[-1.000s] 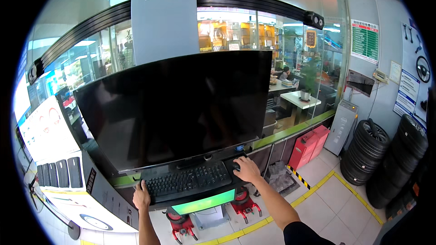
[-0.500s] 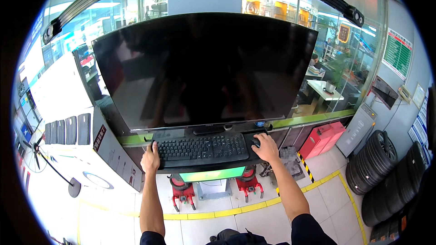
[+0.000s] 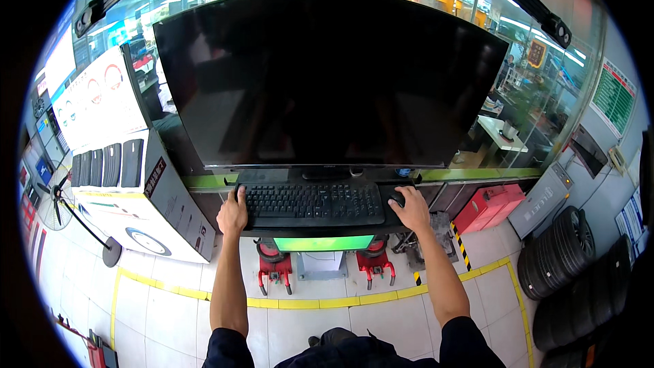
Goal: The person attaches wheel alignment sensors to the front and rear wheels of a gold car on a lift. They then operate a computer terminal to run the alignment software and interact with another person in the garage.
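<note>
Seated at a workshop terminal: left hand (image 3: 232,215) gripping the black keyboard (image 3: 312,202) at its 9 o'clock edge, right hand (image 3: 411,208) cupped over a mouse (image 3: 397,198) at 3 o'clock, below a dark monitor (image 3: 327,75). Likely setting up; waking the screen probably calls for a click.

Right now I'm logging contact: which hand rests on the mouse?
The right hand; it covers the mouse beside the keyboard. The left hand grips the keyboard's left end.

Both arms fwd, L hand (image 3: 232,215) & R hand (image 3: 411,208) palm-down, fingers loosely curled.
</note>
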Demonstrator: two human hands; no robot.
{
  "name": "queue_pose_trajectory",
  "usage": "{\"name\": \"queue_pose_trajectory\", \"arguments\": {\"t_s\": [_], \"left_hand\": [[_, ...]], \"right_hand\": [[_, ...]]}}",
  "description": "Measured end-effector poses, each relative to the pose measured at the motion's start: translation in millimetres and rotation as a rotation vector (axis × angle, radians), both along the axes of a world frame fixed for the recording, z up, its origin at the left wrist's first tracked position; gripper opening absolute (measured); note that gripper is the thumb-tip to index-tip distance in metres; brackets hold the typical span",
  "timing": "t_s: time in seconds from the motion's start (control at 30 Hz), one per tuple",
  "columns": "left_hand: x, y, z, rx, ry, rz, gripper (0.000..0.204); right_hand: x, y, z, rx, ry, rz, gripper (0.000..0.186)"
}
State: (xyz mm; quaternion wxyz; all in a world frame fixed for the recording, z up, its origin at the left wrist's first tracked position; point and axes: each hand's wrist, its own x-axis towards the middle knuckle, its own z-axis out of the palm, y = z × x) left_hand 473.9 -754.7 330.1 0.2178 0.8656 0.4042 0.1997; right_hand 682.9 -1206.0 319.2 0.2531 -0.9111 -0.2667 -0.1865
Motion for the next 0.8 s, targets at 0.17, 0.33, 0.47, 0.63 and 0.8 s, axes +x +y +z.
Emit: {"name": "queue_pose_trajectory", "arguments": {"t_s": [0.17, 0.33, 0.47, 0.63, 0.8], "left_hand": [[1, 3, -4, 0.011, -0.023, 0.003, 0.077], [3, -1, 2, -0.012, -0.004, 0.024, 0.077], [-1, 1, -1, -0.014, 0.012, 0.031, 0.077], [3, -3, 4, -0.017, -0.022, 0.036, 0.076], [1, -3, 4, -0.028, -0.018, 0.028, 0.074]], "right_hand": [[11, -2, -6, 0.113, -0.067, 0.019, 0.034], [13, 20, 4, 0.561, 0.109, 0.057, 0.029], [-4, 80, 31, 1.285, 1.106, 0.297, 0.045], [5, 111, 32, 1.684, 1.247, 0.562, 0.047], [0, 134, 29, 1.840, 1.309, 0.649, 0.047]]}}
